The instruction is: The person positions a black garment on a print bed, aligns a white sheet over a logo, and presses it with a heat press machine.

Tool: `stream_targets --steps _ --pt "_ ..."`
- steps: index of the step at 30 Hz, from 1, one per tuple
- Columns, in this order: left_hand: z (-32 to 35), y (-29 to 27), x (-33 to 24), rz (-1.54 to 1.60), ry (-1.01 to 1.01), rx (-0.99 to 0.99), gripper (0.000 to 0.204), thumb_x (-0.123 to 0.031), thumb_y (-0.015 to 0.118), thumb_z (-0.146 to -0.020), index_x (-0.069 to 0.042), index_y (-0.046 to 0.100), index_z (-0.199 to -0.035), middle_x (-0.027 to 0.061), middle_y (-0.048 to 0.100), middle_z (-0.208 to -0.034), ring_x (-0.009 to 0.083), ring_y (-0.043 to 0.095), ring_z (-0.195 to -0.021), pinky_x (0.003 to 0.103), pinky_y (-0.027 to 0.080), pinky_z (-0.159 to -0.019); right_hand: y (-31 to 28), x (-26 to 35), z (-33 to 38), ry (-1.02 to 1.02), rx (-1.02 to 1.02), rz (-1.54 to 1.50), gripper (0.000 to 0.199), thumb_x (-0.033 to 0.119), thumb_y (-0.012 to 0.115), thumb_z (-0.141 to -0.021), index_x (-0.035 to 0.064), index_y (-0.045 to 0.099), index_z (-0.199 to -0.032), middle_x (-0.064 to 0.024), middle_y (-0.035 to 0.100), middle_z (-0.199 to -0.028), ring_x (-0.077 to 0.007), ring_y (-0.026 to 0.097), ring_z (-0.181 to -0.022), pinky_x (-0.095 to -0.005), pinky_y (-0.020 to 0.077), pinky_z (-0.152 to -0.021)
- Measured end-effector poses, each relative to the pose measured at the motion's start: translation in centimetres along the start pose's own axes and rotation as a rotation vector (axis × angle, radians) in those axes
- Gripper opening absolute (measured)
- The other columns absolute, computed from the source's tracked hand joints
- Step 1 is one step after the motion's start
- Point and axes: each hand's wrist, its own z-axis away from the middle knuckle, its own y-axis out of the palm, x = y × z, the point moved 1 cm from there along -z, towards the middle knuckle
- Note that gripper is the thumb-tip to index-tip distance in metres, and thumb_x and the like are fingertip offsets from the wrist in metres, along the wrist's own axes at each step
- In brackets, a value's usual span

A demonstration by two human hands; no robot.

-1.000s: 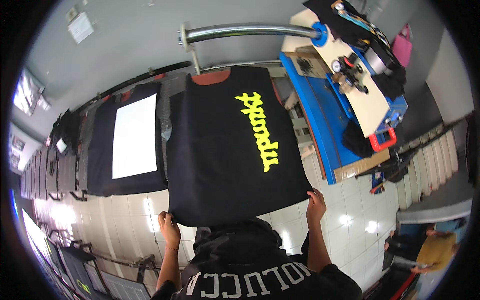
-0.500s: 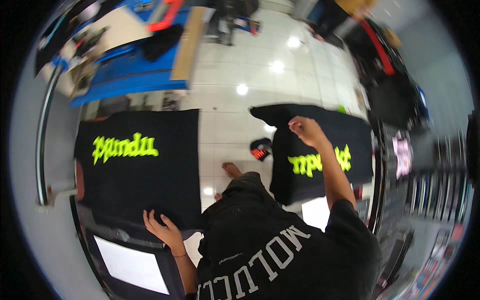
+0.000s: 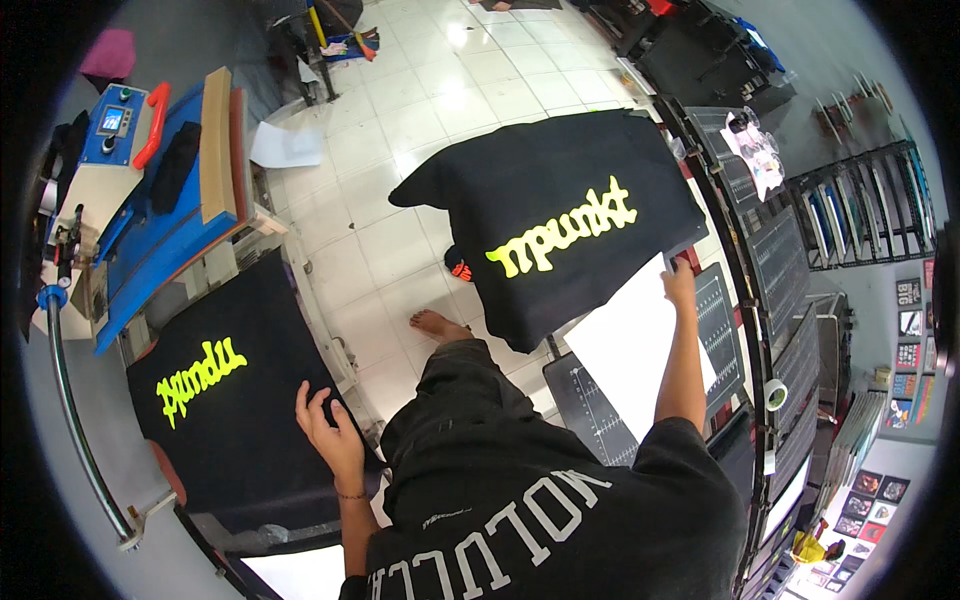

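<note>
My right hand [image 3: 681, 286] is closed at the upper corner of a white sheet [image 3: 625, 345], just beside the hem of a black T-shirt [image 3: 560, 160]. The sheet lies tilted over a dark board with white measuring lines [image 3: 590, 405]. Neon-yellow lettering runs across that shirt, which is spread flat on the right. On the left, a second black T-shirt [image 3: 240, 440] with the same yellow lettering lies flat. Over its near right edge hovers my left hand [image 3: 333, 435], fingers apart and holding nothing; whether it touches the cloth I cannot tell.
At the far left stands a blue heat press [image 3: 165, 250] with a red handle. A metal bar [image 3: 75, 410] runs along the left wall. Another white sheet [image 3: 300, 573] shows at the lower left. Dark boards [image 3: 780, 250] line the right, before a rack [image 3: 860, 205].
The view has turned right. My right hand has come down from above the right shirt to the white sheet, which now shows much more. My left hand stays open by the left shirt.
</note>
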Motion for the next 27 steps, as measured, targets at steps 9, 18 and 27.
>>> stream_targets --steps 9,18,27 --pt "0.2 -1.6 1.2 0.041 -0.039 -0.041 0.017 -0.004 0.054 -0.088 0.001 0.062 -0.102 0.0186 0.052 -0.132 0.0355 0.049 -0.120 0.043 0.037 -0.102 -1.6 -1.0 -2.2 0.015 0.602 -0.087 0.031 0.017 0.071 -0.080 0.0032 0.063 -0.106 -0.0066 0.063 -0.090 -0.0196 0.059 -0.076 -0.0341 0.0506 -0.070" --pt "1.0 0.2 -0.1 0.108 -0.040 -0.047 0.015 -0.003 0.055 -0.088 0.001 0.063 -0.099 0.0172 0.057 -0.125 0.0344 0.052 -0.116 0.042 0.041 -0.099 -15.4 13.5 4.1 -0.322 0.631 0.218 0.015 0.008 0.071 -0.080 0.0008 0.063 -0.091 -0.0087 0.061 -0.080 -0.0174 0.059 -0.082 -0.0314 0.0465 -0.073" --pt "-2.4 4.3 -3.6 0.723 -0.014 0.444 0.052 -0.016 0.067 -0.088 -0.007 0.048 -0.135 0.0138 0.049 -0.139 0.0325 0.044 -0.130 0.041 0.037 -0.106 -25.0 40.8 16.2 -1.375 0.785 -0.157 0.006 0.001 0.064 -0.084 -0.0005 0.060 -0.087 -0.0140 0.063 -0.073 -0.0325 0.063 -0.065 -0.0351 0.0473 -0.059"
